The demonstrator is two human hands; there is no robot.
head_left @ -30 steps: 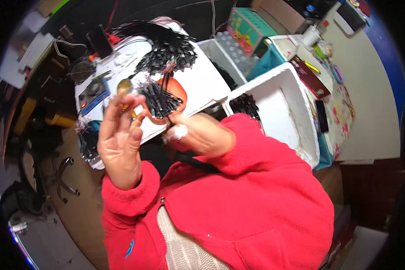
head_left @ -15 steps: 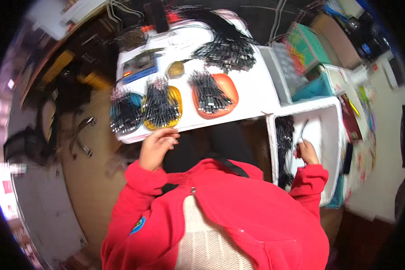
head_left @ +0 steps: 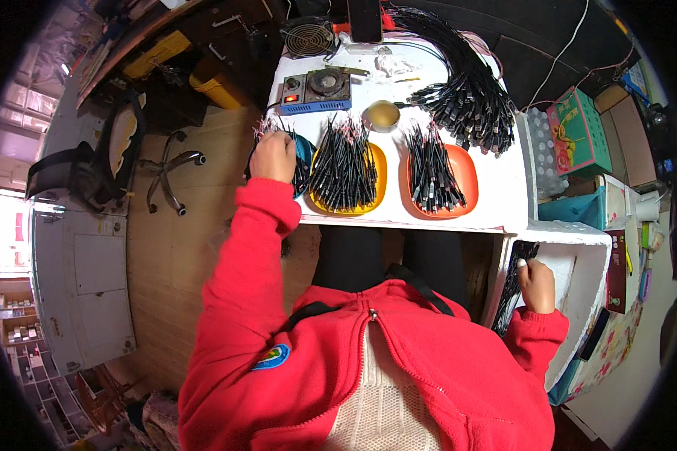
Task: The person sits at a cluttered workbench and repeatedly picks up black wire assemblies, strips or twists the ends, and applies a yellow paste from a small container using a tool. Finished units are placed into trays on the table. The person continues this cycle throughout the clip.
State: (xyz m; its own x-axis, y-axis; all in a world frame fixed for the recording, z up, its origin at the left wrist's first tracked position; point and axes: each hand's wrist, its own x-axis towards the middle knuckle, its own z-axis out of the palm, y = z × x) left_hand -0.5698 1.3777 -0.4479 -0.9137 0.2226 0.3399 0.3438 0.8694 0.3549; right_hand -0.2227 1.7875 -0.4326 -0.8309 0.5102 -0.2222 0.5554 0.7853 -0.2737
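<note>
My left hand (head_left: 274, 156) is over the blue plate (head_left: 303, 161) at the table's left, its curled fingers down among short black cables with bare pinkish wire ends. What those fingers grip is hidden behind the hand. Similar short cables (head_left: 344, 169) are heaped on a yellow plate (head_left: 380, 169), and a smaller heap (head_left: 431, 173) lies on an orange plate (head_left: 465, 180). At the right, my right hand (head_left: 535, 286) is inside a white foam box (head_left: 598, 239), closed beside a bundle of black cables (head_left: 508, 293). Nothing can be made out between its fingers.
Behind the plates stand a blue heating device (head_left: 316, 90) with a lit red switch and a small round pot (head_left: 382, 116). A large bundle of black cables (head_left: 474, 105) lies at the back right. Further right is a green box (head_left: 581, 131); an office chair (head_left: 113, 150) stands left.
My left hand has moved from the table's front edge onto the blue plate's cables. My right hand held a thin cable in the foam box; that cable no longer shows in it.
</note>
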